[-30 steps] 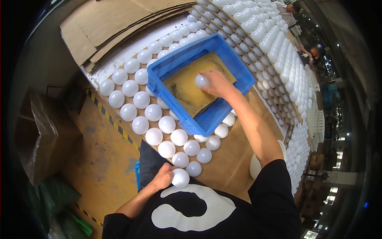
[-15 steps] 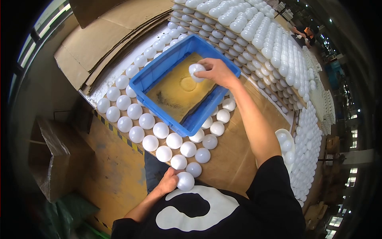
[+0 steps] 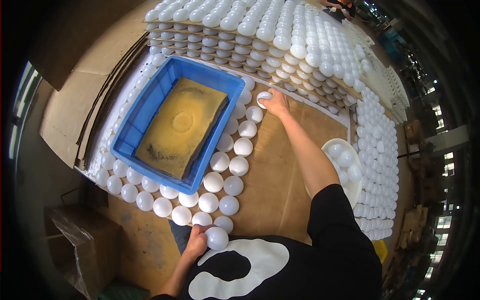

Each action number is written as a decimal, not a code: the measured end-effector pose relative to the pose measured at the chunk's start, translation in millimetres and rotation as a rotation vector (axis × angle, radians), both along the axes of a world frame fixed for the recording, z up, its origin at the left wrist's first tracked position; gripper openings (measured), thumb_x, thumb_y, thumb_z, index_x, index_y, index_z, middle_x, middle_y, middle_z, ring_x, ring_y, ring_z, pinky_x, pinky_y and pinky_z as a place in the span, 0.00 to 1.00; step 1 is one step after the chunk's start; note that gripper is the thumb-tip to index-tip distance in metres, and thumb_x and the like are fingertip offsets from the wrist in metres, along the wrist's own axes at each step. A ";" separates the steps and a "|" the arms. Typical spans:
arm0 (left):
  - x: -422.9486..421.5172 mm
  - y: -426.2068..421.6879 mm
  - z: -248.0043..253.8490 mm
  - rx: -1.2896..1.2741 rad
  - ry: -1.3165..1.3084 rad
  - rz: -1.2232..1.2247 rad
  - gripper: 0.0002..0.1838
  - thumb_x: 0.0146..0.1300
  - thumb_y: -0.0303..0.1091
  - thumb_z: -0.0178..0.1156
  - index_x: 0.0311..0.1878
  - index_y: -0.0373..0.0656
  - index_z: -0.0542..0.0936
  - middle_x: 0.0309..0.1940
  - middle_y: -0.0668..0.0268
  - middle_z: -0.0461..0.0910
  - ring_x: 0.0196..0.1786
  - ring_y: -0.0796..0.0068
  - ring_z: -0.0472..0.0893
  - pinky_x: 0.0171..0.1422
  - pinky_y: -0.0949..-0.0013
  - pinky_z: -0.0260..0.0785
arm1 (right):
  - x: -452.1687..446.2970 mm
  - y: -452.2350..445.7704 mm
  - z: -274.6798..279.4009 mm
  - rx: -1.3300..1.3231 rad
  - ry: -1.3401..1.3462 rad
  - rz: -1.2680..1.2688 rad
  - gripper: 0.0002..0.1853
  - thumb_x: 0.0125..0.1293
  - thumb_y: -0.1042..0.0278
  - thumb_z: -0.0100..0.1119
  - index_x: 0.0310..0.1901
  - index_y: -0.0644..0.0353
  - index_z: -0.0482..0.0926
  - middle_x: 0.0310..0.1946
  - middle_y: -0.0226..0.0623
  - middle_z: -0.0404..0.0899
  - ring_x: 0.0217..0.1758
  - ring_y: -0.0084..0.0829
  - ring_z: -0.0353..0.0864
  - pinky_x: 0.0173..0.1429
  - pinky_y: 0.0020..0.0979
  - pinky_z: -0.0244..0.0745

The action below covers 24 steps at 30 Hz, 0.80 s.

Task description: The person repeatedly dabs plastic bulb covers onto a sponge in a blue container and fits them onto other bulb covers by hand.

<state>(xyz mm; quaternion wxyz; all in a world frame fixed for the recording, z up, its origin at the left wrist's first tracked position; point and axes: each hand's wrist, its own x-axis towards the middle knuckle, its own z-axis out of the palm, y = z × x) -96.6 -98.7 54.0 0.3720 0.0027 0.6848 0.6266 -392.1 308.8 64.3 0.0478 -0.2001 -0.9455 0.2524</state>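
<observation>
My left hand (image 3: 196,242) is closed around a frosted white bulb cover (image 3: 217,239), close to my shirt at the near edge of the table. Farther out, the fingers of my right hand (image 3: 276,103) grip another white bulb cover (image 3: 263,99) at the far end of a row of similar covers (image 3: 243,147). To the left, a blue plastic bin (image 3: 131,159) stands among the covers. Inside it lies a yellowish sponge-like slab (image 3: 162,145) with dark patches and a round imprint.
Stacked cardboard layers of bulb covers (image 3: 280,42) rise at the back. A white bowl (image 3: 356,192) of covers sits right of my right forearm, beside more covers (image 3: 375,165). Cardboard sheets (image 3: 85,100) lie at left; brown board (image 3: 272,185) shows in the middle. Another person (image 3: 341,9) is far off.
My right hand has carried its bulb cover from above the slab in the bin to the row's far end. The view has turned right. My left hand still holds its cover.
</observation>
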 end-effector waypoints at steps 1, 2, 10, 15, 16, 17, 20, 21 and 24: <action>-0.1 -0.6 0.0 0.029 -0.013 0.008 0.26 0.40 0.27 0.41 0.41 0.26 0.82 0.32 0.54 0.83 0.40 0.62 0.81 0.50 0.66 0.72 | -2.4 0.1 -4.5 0.002 -0.031 0.008 0.36 0.49 0.49 0.71 0.58 0.64 0.77 0.50 0.54 0.82 0.57 0.47 0.80 0.62 0.40 0.74; -0.6 -1.0 1.6 0.023 -0.013 0.009 0.26 0.40 0.27 0.41 0.41 0.26 0.82 0.32 0.54 0.83 0.40 0.62 0.81 0.50 0.66 0.72 | -4.3 0.6 -8.3 0.004 -0.060 0.014 0.37 0.49 0.49 0.71 0.58 0.64 0.77 0.50 0.54 0.82 0.57 0.46 0.80 0.62 0.41 0.74; -1.7 -7.6 7.3 0.047 0.018 0.023 0.27 0.41 0.27 0.40 0.41 0.25 0.82 0.32 0.54 0.83 0.39 0.63 0.81 0.48 0.65 0.73 | 9.7 5.6 -12.8 0.078 0.131 0.078 0.35 0.53 0.51 0.69 0.61 0.61 0.75 0.52 0.55 0.80 0.56 0.49 0.80 0.60 0.45 0.74; -8.4 -8.0 18.7 0.217 0.234 0.225 0.23 0.55 0.35 0.43 0.42 0.28 0.82 0.29 0.58 0.82 0.35 0.70 0.78 0.39 0.63 0.71 | 141.6 -104.4 80.1 -0.511 0.296 0.385 0.31 0.56 0.63 0.72 0.61 0.64 0.74 0.48 0.46 0.81 0.42 0.27 0.80 0.45 0.29 0.78; -14.3 -11.6 18.8 0.229 0.424 0.188 0.19 0.57 0.34 0.42 0.33 0.30 0.80 0.26 0.61 0.79 0.32 0.72 0.75 0.34 0.63 0.66 | 171.0 -130.4 87.9 -0.608 0.166 0.591 0.33 0.55 0.66 0.73 0.62 0.64 0.73 0.50 0.43 0.79 0.42 0.26 0.79 0.45 0.28 0.77; -14.4 -12.1 2.3 -0.013 0.594 0.148 0.16 0.59 0.34 0.42 0.25 0.34 0.75 0.21 0.64 0.75 0.28 0.74 0.71 0.29 0.63 0.62 | 197.9 -153.4 95.8 -0.699 0.043 0.790 0.34 0.53 0.68 0.74 0.62 0.65 0.72 0.52 0.41 0.77 0.41 0.24 0.79 0.44 0.27 0.76; -28.7 -13.4 28.2 -0.156 0.580 -0.044 0.13 0.57 0.29 0.41 0.24 0.32 0.73 0.31 0.53 0.77 0.36 0.69 0.74 0.35 0.59 0.65 | 245.2 -205.8 112.9 -0.725 -0.309 1.008 0.37 0.51 0.69 0.75 0.64 0.60 0.72 0.59 0.40 0.72 0.44 0.26 0.80 0.45 0.27 0.77; -27.2 -4.1 44.4 -0.057 0.344 0.151 0.13 0.56 0.28 0.42 0.27 0.31 0.74 0.33 0.51 0.77 0.37 0.66 0.74 0.38 0.59 0.66 | 255.5 -216.1 104.1 -0.683 -0.232 1.035 0.37 0.51 0.69 0.74 0.65 0.60 0.71 0.60 0.40 0.72 0.45 0.27 0.80 0.45 0.28 0.77; -19.4 -12.7 39.7 -0.069 0.340 0.188 0.14 0.54 0.28 0.43 0.34 0.28 0.75 0.37 0.48 0.77 0.41 0.60 0.75 0.44 0.59 0.68 | 265.6 -217.0 81.5 -0.872 -0.221 0.929 0.36 0.55 0.68 0.72 0.66 0.61 0.69 0.56 0.40 0.74 0.43 0.26 0.80 0.44 0.27 0.78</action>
